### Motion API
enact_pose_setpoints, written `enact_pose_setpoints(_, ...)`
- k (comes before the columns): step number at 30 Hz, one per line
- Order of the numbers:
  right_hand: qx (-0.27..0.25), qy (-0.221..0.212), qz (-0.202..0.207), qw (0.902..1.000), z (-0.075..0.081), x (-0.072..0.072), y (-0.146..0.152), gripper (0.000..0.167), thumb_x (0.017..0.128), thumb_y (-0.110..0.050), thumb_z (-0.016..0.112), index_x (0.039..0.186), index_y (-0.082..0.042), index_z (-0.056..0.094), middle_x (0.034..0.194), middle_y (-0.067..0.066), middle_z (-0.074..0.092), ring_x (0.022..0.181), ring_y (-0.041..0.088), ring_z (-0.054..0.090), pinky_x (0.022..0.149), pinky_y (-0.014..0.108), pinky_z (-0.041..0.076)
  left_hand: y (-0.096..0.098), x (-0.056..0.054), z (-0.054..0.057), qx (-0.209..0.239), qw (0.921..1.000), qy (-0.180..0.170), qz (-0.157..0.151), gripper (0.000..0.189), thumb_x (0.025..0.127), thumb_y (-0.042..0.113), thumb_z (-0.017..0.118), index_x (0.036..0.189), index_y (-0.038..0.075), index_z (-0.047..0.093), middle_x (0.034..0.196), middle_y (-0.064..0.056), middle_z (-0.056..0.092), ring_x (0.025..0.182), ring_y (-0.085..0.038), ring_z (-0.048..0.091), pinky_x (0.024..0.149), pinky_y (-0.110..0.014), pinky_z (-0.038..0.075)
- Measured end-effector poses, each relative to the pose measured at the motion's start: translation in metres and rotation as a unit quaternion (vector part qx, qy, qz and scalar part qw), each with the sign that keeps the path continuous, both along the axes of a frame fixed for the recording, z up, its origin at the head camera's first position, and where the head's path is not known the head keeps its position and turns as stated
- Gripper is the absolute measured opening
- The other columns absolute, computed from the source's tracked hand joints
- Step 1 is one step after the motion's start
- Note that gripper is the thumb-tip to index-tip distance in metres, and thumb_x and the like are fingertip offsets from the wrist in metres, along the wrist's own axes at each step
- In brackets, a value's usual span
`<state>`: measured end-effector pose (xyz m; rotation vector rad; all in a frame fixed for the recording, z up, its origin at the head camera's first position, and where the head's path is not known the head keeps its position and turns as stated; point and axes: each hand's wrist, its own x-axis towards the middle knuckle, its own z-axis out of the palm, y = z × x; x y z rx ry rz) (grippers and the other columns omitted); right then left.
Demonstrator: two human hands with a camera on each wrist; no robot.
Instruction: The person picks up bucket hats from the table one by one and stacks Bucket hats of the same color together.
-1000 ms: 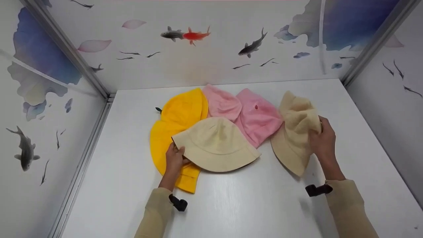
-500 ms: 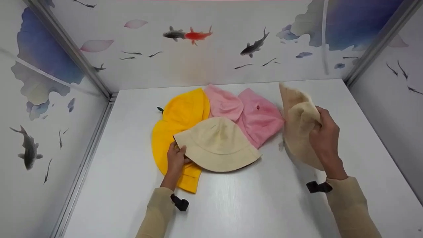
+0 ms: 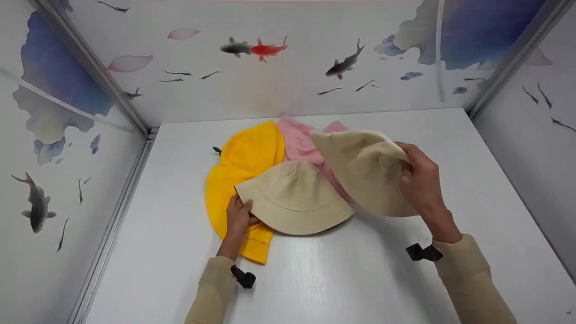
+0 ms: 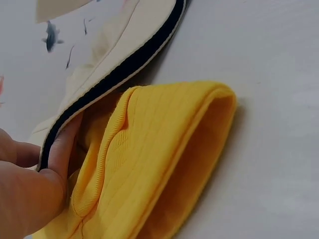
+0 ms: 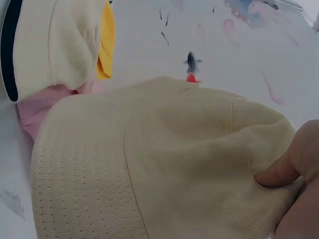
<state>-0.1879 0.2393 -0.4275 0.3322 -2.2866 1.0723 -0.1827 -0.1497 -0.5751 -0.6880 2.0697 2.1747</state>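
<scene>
My left hand (image 3: 237,215) pinches the left brim edge of a cream bucket hat (image 3: 292,193), which lies over part of the yellow hats. In the left wrist view that hat's dark lining (image 4: 114,79) shows along the brim, just above a folded yellow hat (image 4: 149,144). My right hand (image 3: 420,180) grips the crown of a second beige bucket hat (image 3: 364,171), raised over the table with its brim to the left. Stitched rows run along this brim (image 5: 84,174) in the right wrist view. It hides most of the deeper pink hat (image 3: 336,126).
Yellow hats (image 3: 247,148), one with a small green leaf tab (image 3: 217,150), lie at the left of the pile. A light pink hat (image 3: 299,139) sits behind the cream one. Printed panels (image 3: 252,90) wall the white table (image 3: 180,148) at the back and sides.
My right hand has lifted the beige hat off the table's right side and brought it left, over the deeper pink hat. The left hand keeps its hold in the same place.
</scene>
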Motion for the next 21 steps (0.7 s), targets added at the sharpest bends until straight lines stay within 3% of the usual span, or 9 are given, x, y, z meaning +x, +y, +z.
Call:
enact_pose_setpoints(3,0.000,-0.011,0.026,0.9996,0.003,-0.001,-0.012,0.045,0.089,0.022,0.044,0.117,-0.002,0.069,0.110,0.015,0.073,0.098,0.024,0.066,0.084,0.004,0.042,0.000,0.001,0.000,0.006,1.0000,0.003,-0.002,0.057,0.105,0.019,0.051,0.156,0.010,0.029,0.131,-0.023,0.060,0.086,-0.015,0.070,0.067,-0.027,0.060)
enact_pose_setpoints(10,0.011,-0.020,0.092,0.9955,0.004,-0.007,-0.035,0.038,0.092,0.016,0.051,0.117,-0.005,0.070,0.112,0.011,0.073,0.098,0.018,0.066,0.086,0.006,0.043,-0.001,-0.001,-0.001,0.009,0.9999,-0.006,-0.003,0.058,0.103,0.024,0.054,0.155,0.010,0.031,0.139,-0.021,0.057,0.100,-0.021,0.069,0.074,-0.028,0.060)
enact_pose_setpoints(15,0.026,-0.036,0.120,0.9918,-0.001,-0.010,-0.051,0.035,0.093,0.013,0.055,0.117,-0.006,0.070,0.114,0.010,0.072,0.099,0.015,0.064,0.087,0.009,0.046,-0.002,-0.001,-0.001,0.015,0.9998,-0.012,-0.006,0.055,0.106,0.032,0.047,0.155,0.012,0.031,0.137,-0.018,0.059,0.102,-0.021,0.068,0.078,-0.029,0.060)
enact_pose_setpoints(21,0.029,-0.050,0.157,0.9860,-0.006,-0.011,-0.067,0.031,0.093,0.012,0.055,0.114,-0.006,0.070,0.108,0.007,0.073,0.100,0.013,0.063,0.093,0.014,0.049,-0.003,0.001,0.000,0.058,0.9983,0.000,-0.008,0.049,0.109,0.041,0.035,0.150,0.014,0.039,0.131,-0.014,0.060,0.100,-0.017,0.065,0.081,-0.029,0.059)
